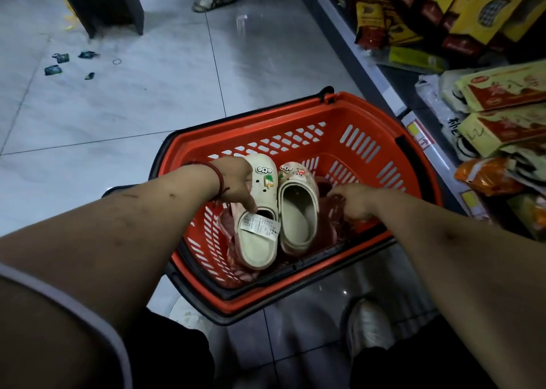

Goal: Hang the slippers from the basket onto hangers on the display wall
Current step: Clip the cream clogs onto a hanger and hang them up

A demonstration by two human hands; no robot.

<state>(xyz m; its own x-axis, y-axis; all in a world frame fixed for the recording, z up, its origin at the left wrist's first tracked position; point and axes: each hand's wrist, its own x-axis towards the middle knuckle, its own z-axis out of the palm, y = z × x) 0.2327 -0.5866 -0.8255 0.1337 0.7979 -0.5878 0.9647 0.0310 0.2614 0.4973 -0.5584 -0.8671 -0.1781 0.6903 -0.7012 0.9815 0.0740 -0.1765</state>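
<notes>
**Tiled shop floor (133, 108): cream pair lies toes to 12**

The tagged cream slipper (260, 241) and the second cream slipper (297, 211) lie side by side in the red basket (369, 105), long axes running 6 to 12. From 10 o'clock the left hand (236, 182) grips the tagged one. At 3 o'clock the right hand (354, 201) curls over dark red slippers (334, 220); whether it has hold of them I cannot tell.

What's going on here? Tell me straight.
A person bends over a red shopping basket on the tiled floor, beside a stocked shelf. The left hand grips a tagged cream clog by its side. A second cream clog lies next to it in the basket. The right hand curls its fingers onto the dark red slippers underneath. No hanger or display wall is in view.
</notes>
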